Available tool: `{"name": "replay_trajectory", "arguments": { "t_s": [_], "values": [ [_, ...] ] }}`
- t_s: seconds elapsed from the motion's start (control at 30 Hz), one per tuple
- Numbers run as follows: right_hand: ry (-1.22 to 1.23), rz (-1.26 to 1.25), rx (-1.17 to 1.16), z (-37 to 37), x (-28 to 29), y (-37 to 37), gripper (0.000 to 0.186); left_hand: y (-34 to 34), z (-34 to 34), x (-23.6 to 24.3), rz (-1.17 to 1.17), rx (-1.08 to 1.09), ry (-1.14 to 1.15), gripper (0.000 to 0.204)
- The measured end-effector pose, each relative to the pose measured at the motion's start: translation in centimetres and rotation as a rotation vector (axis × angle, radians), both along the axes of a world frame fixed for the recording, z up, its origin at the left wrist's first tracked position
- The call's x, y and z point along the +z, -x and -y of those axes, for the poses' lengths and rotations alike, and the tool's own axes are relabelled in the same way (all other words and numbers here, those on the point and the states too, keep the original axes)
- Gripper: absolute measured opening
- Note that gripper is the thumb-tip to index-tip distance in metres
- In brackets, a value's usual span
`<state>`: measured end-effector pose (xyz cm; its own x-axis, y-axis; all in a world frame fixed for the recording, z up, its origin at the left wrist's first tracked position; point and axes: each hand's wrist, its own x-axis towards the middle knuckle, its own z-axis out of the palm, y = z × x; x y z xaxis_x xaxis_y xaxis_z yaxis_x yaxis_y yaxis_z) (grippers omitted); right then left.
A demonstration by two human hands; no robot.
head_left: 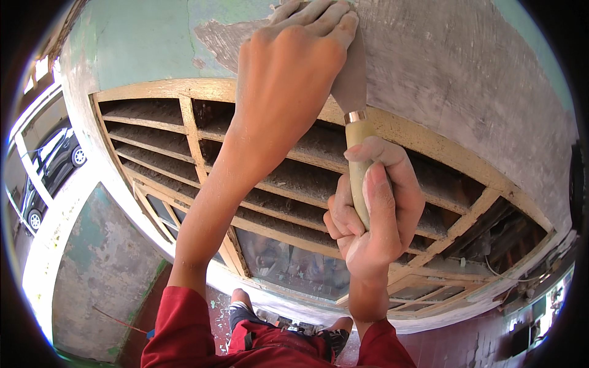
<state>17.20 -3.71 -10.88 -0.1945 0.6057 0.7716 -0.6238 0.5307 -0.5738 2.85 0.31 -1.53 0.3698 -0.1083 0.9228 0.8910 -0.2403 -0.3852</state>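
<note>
"Two hands up at the grey, scraped wall [448,67]. Right hand [388,211]?"

"Fingers curled round the handle of a scraper [358,130]; blade stands above them."

"Left hand [291,61]?"

"Fingers laid over the blade's upper part; cannot tell whether they pinch it. Wooden louvre frame [194,141] below those fingers, behind the right ones."

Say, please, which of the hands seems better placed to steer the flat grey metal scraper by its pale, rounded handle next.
Likely the right hand: it is closed around the handle of the scraper. The left hand lies over the blade, by the patchy green-and-grey wall, seemingly better suited to pressing.
</note>
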Motion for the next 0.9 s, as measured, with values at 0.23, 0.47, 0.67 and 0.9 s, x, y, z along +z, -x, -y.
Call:
{"name": "replay_trajectory", "arguments": {
  "t_s": [0.23, 0.47, 0.67, 0.9],
  "values": [
    [0.015, 0.016, -0.046, 0.4, -0.3, -0.2, 0.024, 0.1, -0.4, -0.2, 0.003, -0.014, -0.013, 0.037],
    [0.057, 0.022, -0.045, 0.7, 0.4, 0.3, 0.024, 0.2, 0.3, -0.1, 0.002, 0.010, 0.028, 0.036],
    [-0.021, 0.080, -0.126, 0.2, 0.5, 0.2, 0.026, 0.0, 0.0, 0.5, 0.004, -0.017, -0.008, 0.037],
    [0.002, 0.028, -0.092, 0.3, -0.3, 0.1, 0.024, -0.1, 0.2, -0.4, 0.000, -0.043, 0.041, 0.039]
  ]
}}
